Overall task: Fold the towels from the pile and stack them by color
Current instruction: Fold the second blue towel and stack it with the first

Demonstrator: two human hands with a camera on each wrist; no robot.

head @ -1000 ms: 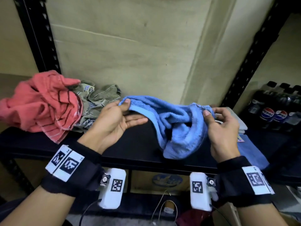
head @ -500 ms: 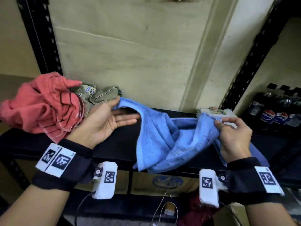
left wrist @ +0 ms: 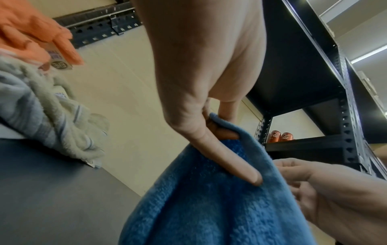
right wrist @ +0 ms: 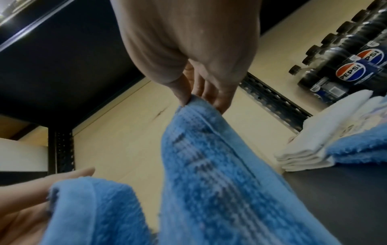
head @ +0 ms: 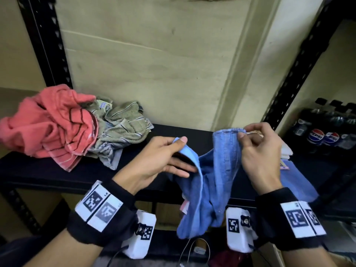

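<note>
The black shelf (head: 57, 170) runs beneath and beyond both hands; the unfolded pile (head: 77, 128) of coral and olive towels lies on it well to the left of the left hand, and the folded white and blue stacks (right wrist: 335, 149) lie just right of the right hand. The blue towel (head: 208, 189) hangs bunched between the hands, its lower part draping past the shelf's front edge. The left hand (head: 159, 160) pinches one hem under the thumb, with the fingers extended beneath. The right hand (head: 258, 151) pinches the opposite hem at its top corner. Good practice would be to locate both corners of one edge, draw the hands apart until the edge is taut, then fold.
</note>
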